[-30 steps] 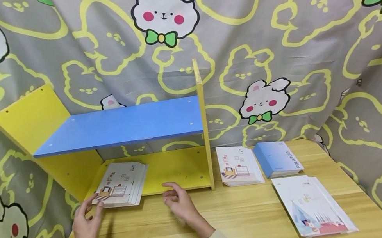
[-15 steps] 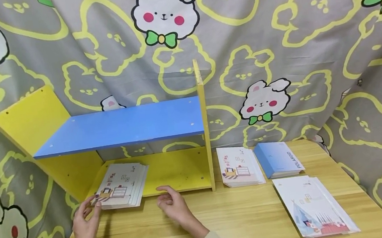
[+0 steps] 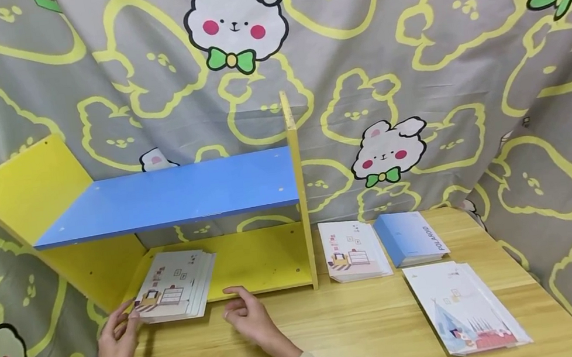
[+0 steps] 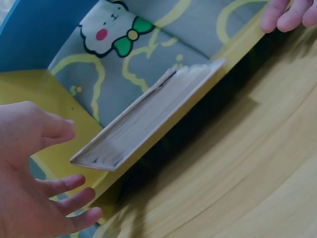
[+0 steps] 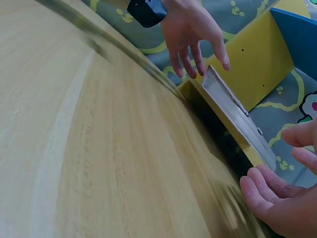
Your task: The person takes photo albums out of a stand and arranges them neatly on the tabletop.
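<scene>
A white photo album (image 3: 173,285) with a printed room scene lies flat on the yellow bottom board (image 3: 258,261) of a shelf, its near edge jutting past the board. My left hand (image 3: 116,345) is at the album's near left corner, thumb and fingers spread; the left wrist view shows a small gap between fingers (image 4: 74,184) and album. To the album's right, my right hand (image 3: 255,323) hovers by the board's front edge, fingers loosely bent, holding nothing. The album's page block faces me in both wrist views.
A blue board (image 3: 176,194) spans above the album between yellow side panels (image 3: 300,200). Right of the shelf, on the wooden table (image 3: 356,329), lie another white album (image 3: 352,250), a blue POLAROID album (image 3: 411,238) and a tent-print album (image 3: 467,308). Patterned cloth hangs behind.
My right hand has moved left, closer to the album's right side. The left hand stays by the album's left corner. The head view has shifted slightly to the right.
</scene>
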A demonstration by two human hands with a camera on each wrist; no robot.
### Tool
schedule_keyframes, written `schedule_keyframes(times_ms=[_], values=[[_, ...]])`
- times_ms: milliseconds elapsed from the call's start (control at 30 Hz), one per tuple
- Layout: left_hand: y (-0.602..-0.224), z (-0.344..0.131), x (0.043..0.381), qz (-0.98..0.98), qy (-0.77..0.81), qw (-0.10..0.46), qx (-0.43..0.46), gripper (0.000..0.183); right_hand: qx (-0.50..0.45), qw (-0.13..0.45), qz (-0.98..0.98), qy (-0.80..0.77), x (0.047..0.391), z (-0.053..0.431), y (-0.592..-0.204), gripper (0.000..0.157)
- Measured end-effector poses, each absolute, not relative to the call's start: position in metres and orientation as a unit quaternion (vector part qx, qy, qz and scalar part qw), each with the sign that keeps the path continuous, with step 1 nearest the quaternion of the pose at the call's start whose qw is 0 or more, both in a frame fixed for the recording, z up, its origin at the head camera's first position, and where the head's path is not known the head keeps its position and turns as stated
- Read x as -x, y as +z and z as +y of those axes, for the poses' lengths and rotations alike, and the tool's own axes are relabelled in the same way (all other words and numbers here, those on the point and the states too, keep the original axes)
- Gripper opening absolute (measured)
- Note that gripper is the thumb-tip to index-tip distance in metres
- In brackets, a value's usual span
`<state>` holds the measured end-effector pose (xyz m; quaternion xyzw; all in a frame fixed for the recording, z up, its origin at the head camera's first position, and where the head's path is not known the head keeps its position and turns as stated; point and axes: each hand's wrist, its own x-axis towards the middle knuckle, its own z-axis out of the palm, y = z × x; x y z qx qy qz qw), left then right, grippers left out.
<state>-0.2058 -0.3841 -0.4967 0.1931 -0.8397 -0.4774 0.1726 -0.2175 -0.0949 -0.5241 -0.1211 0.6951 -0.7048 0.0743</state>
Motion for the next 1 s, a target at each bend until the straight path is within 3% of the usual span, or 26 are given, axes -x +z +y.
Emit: schedule_keyframes(times_ms=[267,1000], values=[[-0.503,-0.381,0.212,-0.856,-0.476,0.155,-0.129,0.051,0.119,0.077,0.694,-0.706,0.223,-0.099,-0.527,0.046],[-0.510,-0.380,0.210,-0.839,-0.506,0.138,-0.144,0.055,0.102,0.070,0.692,-0.711,0.226,-0.135,-0.525,0.051]])
